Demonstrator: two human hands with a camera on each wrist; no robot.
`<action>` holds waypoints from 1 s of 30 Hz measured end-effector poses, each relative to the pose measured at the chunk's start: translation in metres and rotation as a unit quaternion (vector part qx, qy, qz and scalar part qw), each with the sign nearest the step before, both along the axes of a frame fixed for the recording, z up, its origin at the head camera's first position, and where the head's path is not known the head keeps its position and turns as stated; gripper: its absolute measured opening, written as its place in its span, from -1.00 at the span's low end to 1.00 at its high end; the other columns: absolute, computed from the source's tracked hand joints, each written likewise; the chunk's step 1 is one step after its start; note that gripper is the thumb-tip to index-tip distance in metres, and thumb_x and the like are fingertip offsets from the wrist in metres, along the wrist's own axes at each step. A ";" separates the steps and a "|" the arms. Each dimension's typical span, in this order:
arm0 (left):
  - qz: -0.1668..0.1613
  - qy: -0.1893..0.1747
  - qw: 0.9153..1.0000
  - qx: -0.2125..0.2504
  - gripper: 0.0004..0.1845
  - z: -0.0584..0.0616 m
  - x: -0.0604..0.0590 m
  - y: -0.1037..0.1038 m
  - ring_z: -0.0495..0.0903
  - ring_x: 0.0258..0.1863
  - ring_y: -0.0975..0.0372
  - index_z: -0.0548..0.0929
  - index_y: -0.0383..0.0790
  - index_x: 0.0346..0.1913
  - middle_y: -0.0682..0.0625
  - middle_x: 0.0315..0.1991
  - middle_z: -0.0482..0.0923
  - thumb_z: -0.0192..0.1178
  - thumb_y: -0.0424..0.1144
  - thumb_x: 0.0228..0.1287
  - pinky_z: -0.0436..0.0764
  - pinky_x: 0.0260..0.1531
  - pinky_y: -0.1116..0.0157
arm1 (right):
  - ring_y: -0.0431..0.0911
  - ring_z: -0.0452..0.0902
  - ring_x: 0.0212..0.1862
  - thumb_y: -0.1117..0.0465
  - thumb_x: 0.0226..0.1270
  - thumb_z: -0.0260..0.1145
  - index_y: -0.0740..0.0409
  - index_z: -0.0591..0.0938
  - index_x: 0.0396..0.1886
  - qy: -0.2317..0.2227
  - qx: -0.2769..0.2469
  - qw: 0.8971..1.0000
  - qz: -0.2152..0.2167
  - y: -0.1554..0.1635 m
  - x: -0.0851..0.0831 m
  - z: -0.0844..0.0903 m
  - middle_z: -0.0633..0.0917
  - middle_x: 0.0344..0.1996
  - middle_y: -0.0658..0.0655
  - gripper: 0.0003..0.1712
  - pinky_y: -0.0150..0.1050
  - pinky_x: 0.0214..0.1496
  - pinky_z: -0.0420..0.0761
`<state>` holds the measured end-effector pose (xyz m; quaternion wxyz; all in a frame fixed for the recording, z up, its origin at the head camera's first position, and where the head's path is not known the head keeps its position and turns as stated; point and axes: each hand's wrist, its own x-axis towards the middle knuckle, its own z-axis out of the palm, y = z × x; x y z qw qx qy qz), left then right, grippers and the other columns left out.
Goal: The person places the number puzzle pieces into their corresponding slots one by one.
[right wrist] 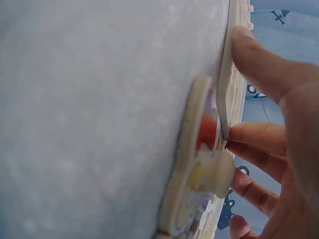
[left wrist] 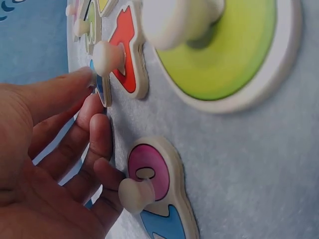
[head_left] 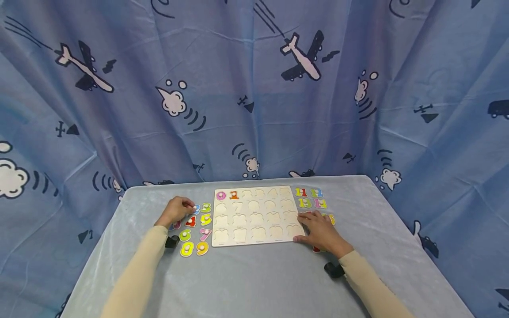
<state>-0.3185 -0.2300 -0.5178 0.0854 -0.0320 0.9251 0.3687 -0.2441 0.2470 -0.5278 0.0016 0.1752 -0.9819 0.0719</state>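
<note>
My left hand [head_left: 177, 210] pinches the knob of a blue number puzzle piece [head_left: 197, 209], left of the pale wooden puzzle board [head_left: 254, 240]. In the left wrist view the thumb and fingers of this hand [left wrist: 60, 149] meet at the blue piece [left wrist: 101, 84], hiding its knob. A red 4 [head_left: 191, 222] and a green 3 [head_left: 206, 207] lie close by. My right hand [head_left: 321, 232] rests at the board's right edge, thumb near its lower corner. The right wrist view shows the thumb and fingers of that hand [right wrist: 269, 124] touching the board's edge [right wrist: 225, 84].
A pink 0 [head_left: 220, 195] and an orange 1 [head_left: 234, 195] sit in the board's top row. Several knobbed pieces, including a yellow 8 [head_left: 187, 249], lie left of the board. More, such as the 11 [head_left: 301, 192], lie to its right, some under my right hand.
</note>
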 end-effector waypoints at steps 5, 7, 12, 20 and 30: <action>0.000 0.014 1.000 -0.003 -0.80 0.000 0.000 -0.002 0.53 -0.30 0.17 0.70 -0.31 -0.12 -0.09 -0.30 0.63 0.31 -0.26 0.29 0.49 -0.26 0.28 | 0.14 0.36 0.28 -0.38 -0.04 0.44 0.08 0.55 0.29 0.000 -0.002 1.000 0.001 -0.002 0.000 -0.001 0.55 0.28 0.11 -0.04 0.23 0.19 0.34; 0.003 0.026 1.000 -0.005 -0.78 0.004 0.000 -0.003 0.52 -0.29 0.16 0.70 -0.32 -0.10 -0.10 -0.29 0.64 0.30 -0.24 0.30 0.48 -0.26 0.28 | 0.15 0.36 0.29 -0.38 -0.03 0.44 0.08 0.55 0.30 -0.002 -0.004 1.000 0.002 -0.002 0.000 -0.001 0.54 0.29 0.11 -0.04 0.23 0.19 0.34; 0.003 0.070 0.998 0.006 -0.79 0.017 -0.004 0.010 0.54 -0.28 0.14 0.71 -0.31 -0.11 -0.12 -0.26 0.67 0.30 -0.23 0.30 0.49 -0.23 0.26 | 0.15 0.35 0.29 -0.37 -0.04 0.45 0.10 0.55 0.29 -0.001 -0.006 1.000 0.001 -0.002 -0.001 0.000 0.54 0.29 0.12 -0.03 0.23 0.18 0.34; -0.026 0.087 0.994 0.063 -0.83 0.024 -0.020 0.065 0.56 -0.31 0.18 0.71 -0.28 -0.14 -0.09 -0.30 0.66 0.31 -0.26 0.29 0.53 -0.28 0.30 | 0.15 0.36 0.28 -0.37 -0.04 0.46 0.09 0.55 0.29 -0.002 0.000 1.000 -0.002 -0.001 0.000 -0.002 0.54 0.29 0.12 -0.04 0.20 0.16 0.36; -0.053 0.096 0.991 0.080 -0.85 0.012 -0.044 0.130 0.63 -0.36 0.21 0.74 -0.26 -0.19 -0.05 -0.35 0.68 0.34 -0.24 0.26 0.57 -0.33 0.34 | 0.15 0.37 0.27 -0.36 -0.05 0.46 0.11 0.57 0.28 0.000 -0.004 1.000 -0.002 -0.002 0.001 0.001 0.56 0.27 0.13 -0.04 0.18 0.13 0.35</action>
